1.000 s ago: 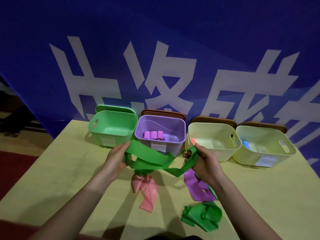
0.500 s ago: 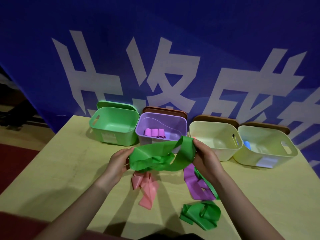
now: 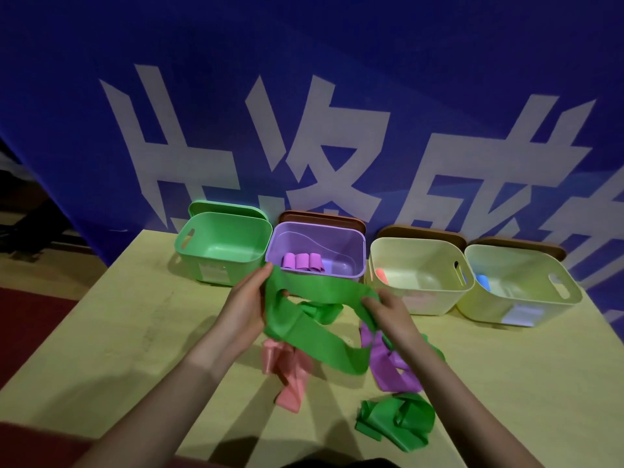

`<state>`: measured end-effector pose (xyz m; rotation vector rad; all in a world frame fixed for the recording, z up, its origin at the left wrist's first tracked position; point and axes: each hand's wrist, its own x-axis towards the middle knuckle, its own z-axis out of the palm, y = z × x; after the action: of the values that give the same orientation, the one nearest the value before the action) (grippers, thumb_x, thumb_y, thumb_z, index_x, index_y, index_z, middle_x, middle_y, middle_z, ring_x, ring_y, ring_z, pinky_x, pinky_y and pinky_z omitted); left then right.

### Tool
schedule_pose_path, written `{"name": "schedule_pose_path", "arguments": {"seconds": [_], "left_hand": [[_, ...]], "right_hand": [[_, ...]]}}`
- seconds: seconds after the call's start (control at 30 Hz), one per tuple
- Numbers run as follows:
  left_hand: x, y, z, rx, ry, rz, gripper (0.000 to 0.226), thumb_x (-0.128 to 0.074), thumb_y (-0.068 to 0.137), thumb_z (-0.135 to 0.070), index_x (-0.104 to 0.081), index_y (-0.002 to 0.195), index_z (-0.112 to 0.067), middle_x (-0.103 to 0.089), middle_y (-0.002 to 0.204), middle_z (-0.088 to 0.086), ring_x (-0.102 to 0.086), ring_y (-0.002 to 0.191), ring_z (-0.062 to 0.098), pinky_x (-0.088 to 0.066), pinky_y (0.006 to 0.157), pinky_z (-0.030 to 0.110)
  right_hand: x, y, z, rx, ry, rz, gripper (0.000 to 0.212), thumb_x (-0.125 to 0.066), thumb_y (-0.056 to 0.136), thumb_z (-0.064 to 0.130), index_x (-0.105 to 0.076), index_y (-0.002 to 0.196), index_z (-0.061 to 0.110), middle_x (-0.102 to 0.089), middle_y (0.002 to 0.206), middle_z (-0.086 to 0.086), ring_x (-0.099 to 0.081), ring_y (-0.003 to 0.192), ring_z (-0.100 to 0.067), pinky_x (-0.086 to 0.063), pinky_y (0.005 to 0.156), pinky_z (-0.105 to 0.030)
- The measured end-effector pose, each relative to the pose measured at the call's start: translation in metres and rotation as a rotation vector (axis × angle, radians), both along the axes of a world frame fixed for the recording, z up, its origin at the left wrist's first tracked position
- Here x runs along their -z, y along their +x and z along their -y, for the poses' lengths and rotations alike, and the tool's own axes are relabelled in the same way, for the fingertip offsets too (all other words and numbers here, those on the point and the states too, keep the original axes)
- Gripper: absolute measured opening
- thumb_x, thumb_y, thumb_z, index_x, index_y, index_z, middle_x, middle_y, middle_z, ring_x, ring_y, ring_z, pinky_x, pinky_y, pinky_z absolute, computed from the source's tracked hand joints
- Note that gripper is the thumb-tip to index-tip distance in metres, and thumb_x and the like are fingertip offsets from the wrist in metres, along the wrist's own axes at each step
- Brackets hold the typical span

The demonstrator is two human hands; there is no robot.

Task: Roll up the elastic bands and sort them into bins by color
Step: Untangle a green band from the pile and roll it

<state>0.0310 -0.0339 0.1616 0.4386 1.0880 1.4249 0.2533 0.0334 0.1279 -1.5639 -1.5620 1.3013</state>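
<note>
Behind the pale yellow table (image 3: 101,332) hung a blue banner (image 3: 304,79) with large white characters. Four bins stood in a row along the table's far edge: a green bin (image 3: 223,246) at the left, a purple bin (image 3: 337,246) just beside it, then two cream bins, the left cream bin (image 3: 422,261) and the right cream bin (image 3: 526,282). Three purple rolls (image 3: 302,261) lay side by side in the purple bin. One pink roll (image 3: 381,275) showed in the left cream bin and one blue roll (image 3: 483,282) in the right one.

Both hands held one green band (image 3: 317,339) above the table, in front of the purple bin. The left hand (image 3: 246,309) gripped its left end with fingers curled round the strip, and the right hand (image 3: 388,315) pinched its right part between thumb and fingers; a loop of the band sagged between them.

Three loose bands lay on the table below: one pink band (image 3: 287,376) near the left hand, one purple band (image 3: 388,366) under the right wrist, and one crumpled second green band (image 3: 398,423) nearest the person.
</note>
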Motion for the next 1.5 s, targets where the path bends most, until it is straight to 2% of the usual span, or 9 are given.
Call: {"name": "schedule_pose_path", "arguments": {"seconds": [0.2, 0.33, 0.43, 0.6, 0.8, 0.97, 1.27, 1.37, 1.5], "left_hand": [[-0.032, 0.021, -0.007, 0.027, 0.074, 0.161, 0.017, -0.050, 0.093, -0.023, -0.059, 0.092, -0.009, -0.069, 0.081, 0.009, -0.066, 0.072, 0.016, -0.049, 0.081, 0.034], [-0.035, 0.031, -0.010, 0.017, 0.121, 0.061, 0.040, -0.058, 0.083, -0.024, -0.057, 0.116, -0.002, -0.065, 0.101, 0.015, -0.063, 0.089, 0.020, -0.049, 0.087, 0.037], [-0.032, 0.033, -0.012, -0.007, 0.129, -0.007, 0.020, -0.055, 0.089, -0.018, -0.062, 0.102, -0.004, -0.067, 0.092, 0.013, -0.067, 0.080, 0.018, -0.054, 0.070, 0.028], [-0.027, 0.028, -0.012, -0.054, 0.109, -0.083, 0.018, -0.050, 0.092, 0.000, -0.063, 0.101, -0.008, -0.068, 0.093, 0.009, -0.065, 0.086, 0.017, -0.052, 0.076, 0.028], [-0.023, 0.020, -0.003, -0.043, 0.127, -0.262, 0.035, -0.042, 0.094, 0.006, -0.058, 0.121, -0.010, -0.067, 0.109, 0.010, -0.068, 0.092, 0.013, -0.054, 0.080, 0.026], [-0.018, 0.022, 0.007, 0.008, 0.109, -0.373, 0.028, -0.051, 0.095, -0.009, -0.058, 0.122, -0.010, -0.068, 0.110, 0.017, -0.065, 0.102, 0.029, -0.051, 0.091, 0.044], [-0.019, 0.033, 0.002, 0.045, 0.053, -0.422, 0.015, -0.058, 0.090, -0.005, -0.066, 0.103, -0.005, -0.069, 0.098, 0.014, -0.064, 0.090, 0.021, -0.050, 0.085, 0.037], [-0.019, 0.030, 0.000, -0.001, 0.088, -0.544, 0.015, -0.058, 0.090, -0.001, -0.068, 0.097, -0.009, -0.070, 0.086, 0.002, -0.064, 0.078, 0.008, -0.051, 0.074, 0.022], [-0.028, 0.026, -0.001, 0.032, 0.175, -0.652, 0.019, -0.058, 0.090, -0.002, -0.069, 0.091, -0.017, -0.070, 0.072, -0.016, -0.062, 0.071, -0.004, -0.049, 0.070, 0.012]], "right_hand": [[0.016, -0.011, 0.008, -0.052, 0.275, 0.221, 0.037, -0.062, 0.089, 0.029, -0.054, 0.123, 0.017, -0.058, 0.111, -0.001, -0.053, 0.101, -0.014, -0.045, 0.088, -0.033], [-0.001, -0.024, 0.029, -0.202, 0.253, -0.268, 0.033, -0.058, 0.084, 0.037, -0.066, 0.109, 0.016, -0.067, 0.109, 0.003, -0.062, 0.101, -0.007, -0.046, 0.083, -0.019], [-0.007, -0.036, 0.032, -0.312, 0.216, -0.393, 0.040, -0.060, 0.079, 0.043, -0.066, 0.104, 0.012, -0.069, 0.104, 0.003, -0.063, 0.098, -0.007, -0.048, 0.085, -0.021], [-0.012, -0.055, 0.029, -0.266, 0.273, -0.356, 0.016, -0.068, 0.081, 0.030, -0.072, 0.093, 0.022, -0.072, 0.092, 0.000, -0.064, 0.086, -0.013, -0.050, 0.082, -0.038], [-0.030, -0.061, 0.024, -0.240, 0.218, -0.476, 0.018, -0.055, 0.092, -0.004, -0.064, 0.086, 0.010, -0.066, 0.066, 0.015, -0.055, 0.062, 0.006, -0.043, 0.061, -0.012], [-0.042, -0.057, 0.012, -0.136, 0.099, -0.626, 0.016, -0.058, 0.092, 0.005, -0.069, 0.083, 0.011, -0.068, 0.072, 0.000, -0.061, 0.065, -0.011, -0.048, 0.063, -0.024], [-0.054, -0.046, 0.006, -0.123, 0.134, -0.578, 0.019, -0.059, 0.089, 0.000, -0.068, 0.076, 0.011, -0.063, 0.058, 0.007, -0.054, 0.054, -0.005, -0.044, 0.057, -0.020], [-0.047, -0.041, 0.006, -0.054, 0.221, -0.456, 0.037, -0.068, 0.087, 0.016, -0.053, 0.055, 0.005, -0.049, 0.049, -0.002, -0.044, 0.049, -0.012, -0.037, 0.054, -0.025], [-0.040, -0.035, 0.008, 0.029, 0.268, -0.497, 0.060, -0.062, 0.079, 0.049, -0.044, 0.060, -0.005, -0.042, 0.059, -0.012, -0.040, 0.057, -0.019, -0.034, 0.060, -0.032]]}}
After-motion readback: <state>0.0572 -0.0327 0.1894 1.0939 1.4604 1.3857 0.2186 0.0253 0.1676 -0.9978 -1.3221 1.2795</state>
